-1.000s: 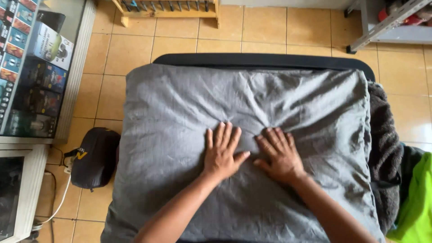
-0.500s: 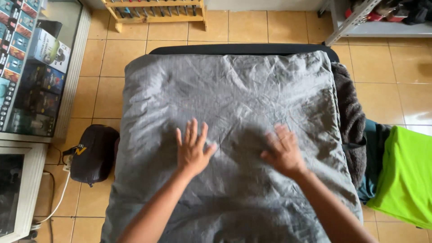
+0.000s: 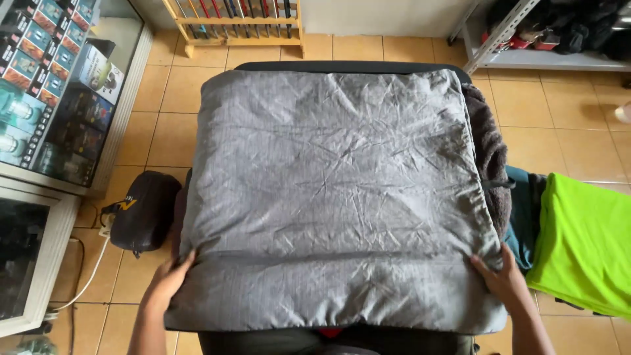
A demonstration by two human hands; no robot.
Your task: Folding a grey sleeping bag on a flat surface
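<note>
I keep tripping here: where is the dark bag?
In the head view, the dark bag lies on the tiled floor, left of the grey pillow.

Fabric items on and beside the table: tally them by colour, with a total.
Grey quilted cover, both hands at its near corners: 1
Dark grey fleece: 1
Teal cloth: 1
Lime-green cloth: 1
Total: 4

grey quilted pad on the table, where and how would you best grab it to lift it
Probably by its two near corners, one from each side. The grey pad is wide, soft and flat, so a one-point grip would let it sag. The left hand and right hand already sit at those near edges, fingers on the fabric.
</note>
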